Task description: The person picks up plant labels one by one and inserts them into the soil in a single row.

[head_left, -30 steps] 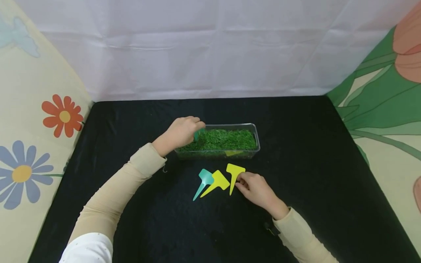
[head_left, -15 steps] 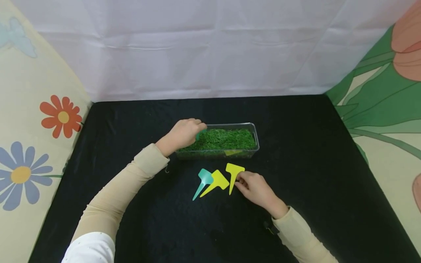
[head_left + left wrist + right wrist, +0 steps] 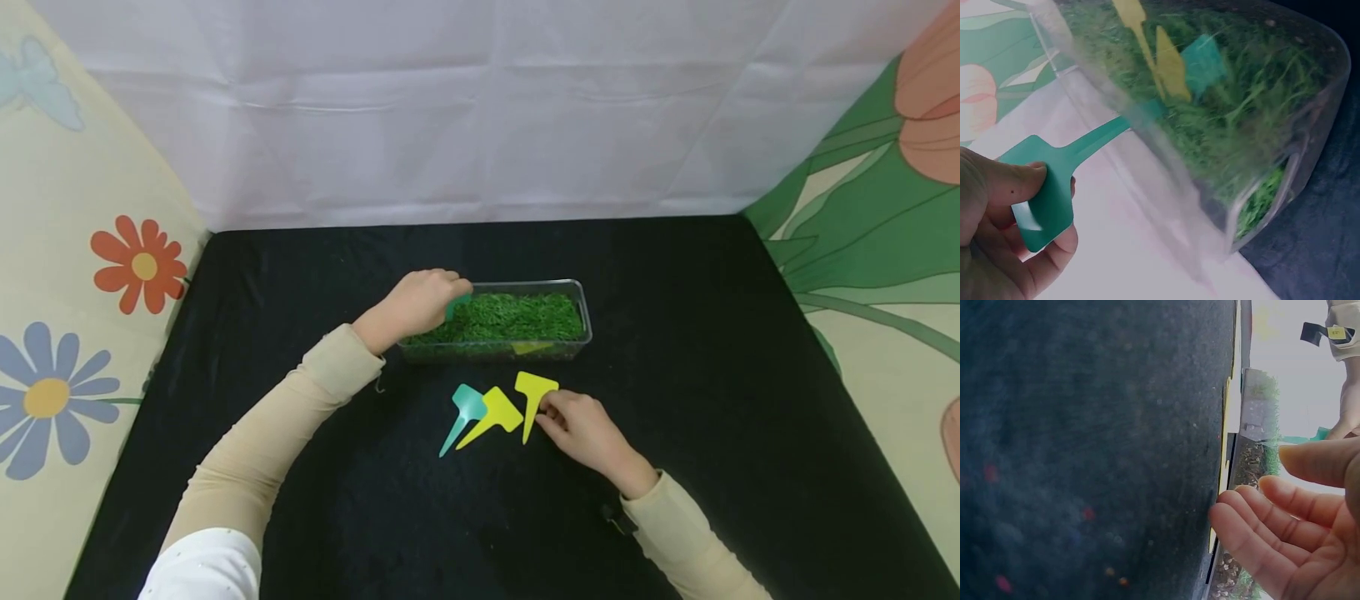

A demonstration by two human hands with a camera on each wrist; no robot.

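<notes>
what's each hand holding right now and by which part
The left hand pinches a teal plant label by its broad flat head, stake toward the grass tray. The right hand holds nothing; its fingers touch a yellow label.

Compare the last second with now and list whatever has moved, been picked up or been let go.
Almost nothing has changed. The left hand keeps its grip on the green plant tag at the left end of the clear grass tray, shifted at most a touch. The right hand stays at the yellow tag. The other yellow tag and the teal tag lie where they were.
</notes>
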